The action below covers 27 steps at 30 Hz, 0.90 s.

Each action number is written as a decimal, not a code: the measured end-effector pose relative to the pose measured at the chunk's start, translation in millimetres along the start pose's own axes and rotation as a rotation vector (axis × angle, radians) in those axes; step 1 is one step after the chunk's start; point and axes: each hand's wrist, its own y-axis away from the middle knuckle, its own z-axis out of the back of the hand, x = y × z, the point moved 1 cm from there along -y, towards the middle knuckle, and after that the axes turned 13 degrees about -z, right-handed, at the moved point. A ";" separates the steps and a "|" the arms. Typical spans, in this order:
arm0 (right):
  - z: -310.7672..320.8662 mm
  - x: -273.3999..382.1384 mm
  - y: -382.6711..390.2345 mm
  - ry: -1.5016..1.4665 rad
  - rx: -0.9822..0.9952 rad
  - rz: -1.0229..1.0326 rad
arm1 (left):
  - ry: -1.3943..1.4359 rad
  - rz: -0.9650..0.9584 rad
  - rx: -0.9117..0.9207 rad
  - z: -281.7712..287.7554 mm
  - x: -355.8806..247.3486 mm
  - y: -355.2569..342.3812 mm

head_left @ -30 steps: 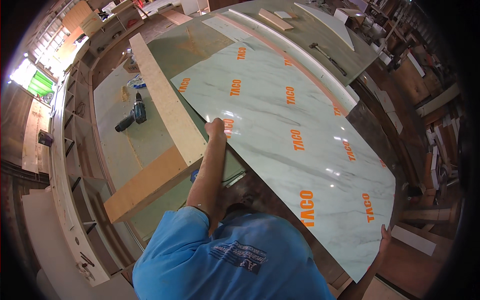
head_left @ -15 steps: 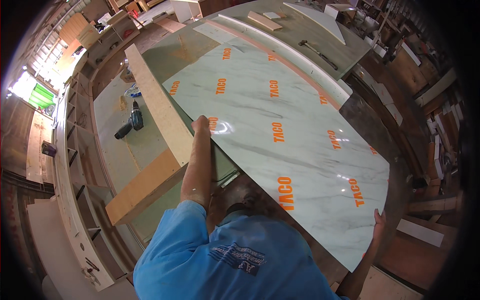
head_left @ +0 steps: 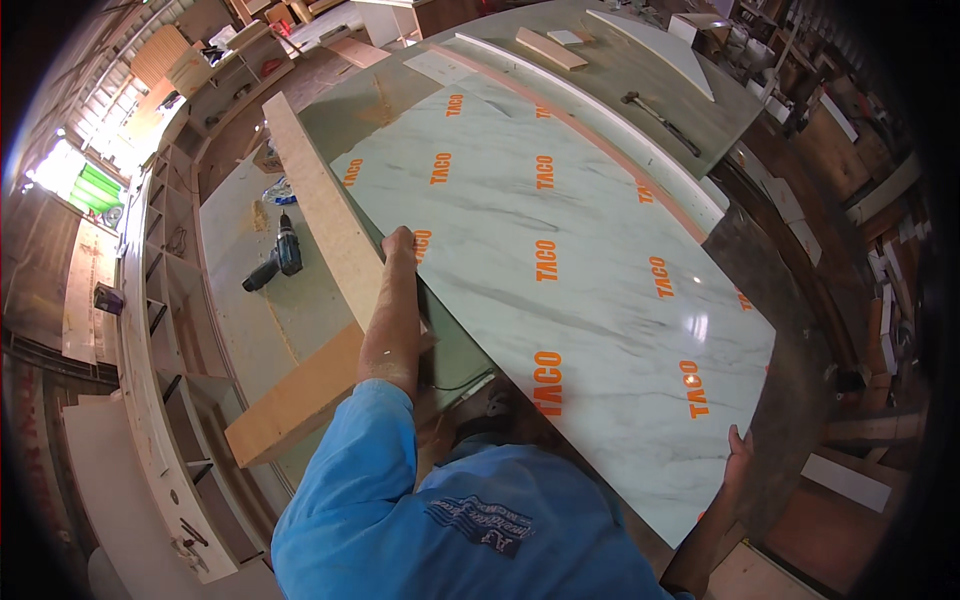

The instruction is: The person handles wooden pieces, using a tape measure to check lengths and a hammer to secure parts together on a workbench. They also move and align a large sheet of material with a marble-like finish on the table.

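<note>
Workshop, big green counter (head_left: 640, 70); marble-look sheet (head_left: 560, 290) held across it by both hands.

Sheet lies flat-ish, slightly tilted, its long axis running from far left to near right, straight ahead of the person. Left hand (head_left: 400, 243) grips the left long edge about midway, arm stretched forward, just beside a long wooden beam (head_left: 325, 225). Right hand (head_left: 738, 455) clasps the near right corner edge, close to the body. Right hand is nearer; left reaches farther. Cordless drill (head_left: 275, 258) rests apart, left of the beam. Hammer (head_left: 655, 118) lies beyond the sheet.
</note>
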 end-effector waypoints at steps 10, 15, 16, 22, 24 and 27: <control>-94.6 44.8 1.0 0.022 -0.060 0.023 | -0.192 -0.034 0.067 7.5 -14.8 -105.5; -128.5 62.8 5.2 0.092 -0.169 -0.008 | -0.359 -0.038 0.133 6.7 -28.9 -123.9; -134.7 71.1 9.3 0.134 -0.196 0.019 | -0.376 -0.041 0.130 6.6 -30.2 -124.2; -152.3 77.2 4.0 0.170 -0.212 -0.030 | -0.429 -0.061 0.149 9.9 -42.4 -137.7; -161.4 87.2 4.4 0.053 -0.158 -0.038 | -0.426 -0.065 0.149 9.5 -43.1 -146.6; -173.8 110.4 21.2 0.079 -0.216 -0.119 | -0.404 -0.050 0.137 -1.0 -51.8 -143.7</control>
